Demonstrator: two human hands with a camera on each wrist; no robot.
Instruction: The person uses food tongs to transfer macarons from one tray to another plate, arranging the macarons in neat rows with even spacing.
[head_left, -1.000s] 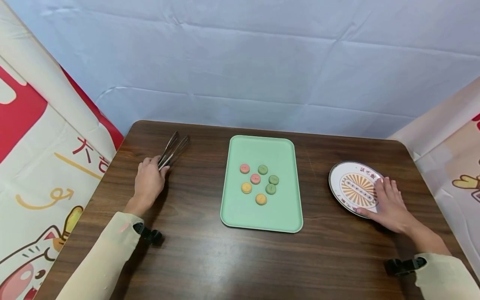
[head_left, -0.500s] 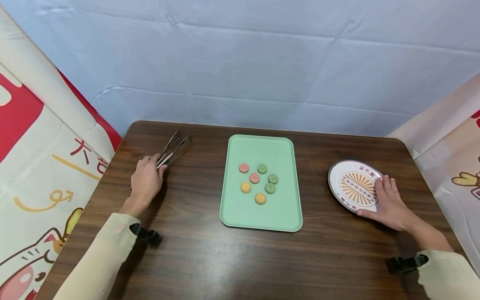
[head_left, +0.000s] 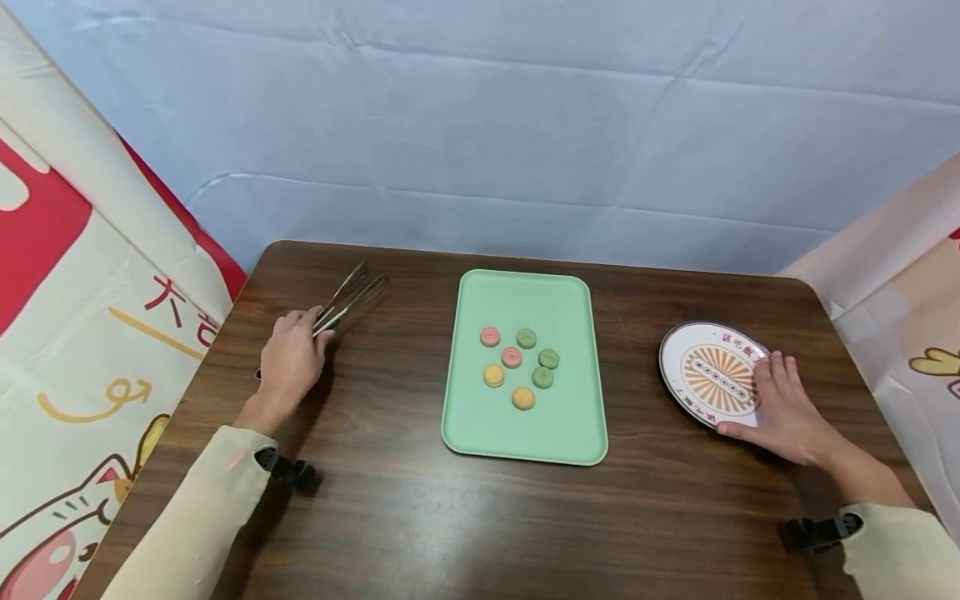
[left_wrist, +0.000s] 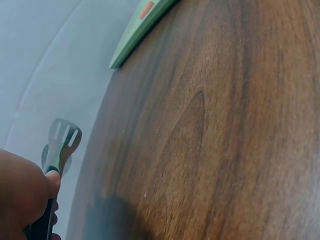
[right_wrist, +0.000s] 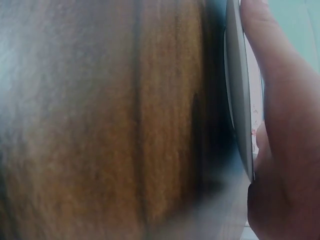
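In the head view my left hand (head_left: 292,354) grips a pair of metal tongs (head_left: 352,296) at the table's left. Their two arms stand spread, pointing to the back edge. The left wrist view shows the slotted head of the tongs (left_wrist: 65,140) and a dark handle under the fingers. My right hand (head_left: 791,412) rests with straight fingers on the right rim of a white plate (head_left: 675,354) with an orange sunburst print. Seen edge-on in the right wrist view, the plate (right_wrist: 239,75) lies along the thumb, a dark shadow below it.
Between the hands lies a light green tray (head_left: 517,437). On it are several small round button-like pieces: pink ones (head_left: 490,336), green ones (head_left: 548,358) and yellow ones (head_left: 523,398). The brown wooden table (head_left: 390,517) ends at a pale cloth backdrop (head_left: 480,150).
The left hand has shifted slightly left, and the tips of the tongs lean a little farther right. The right hand, plate and tray stay nearly where they were.
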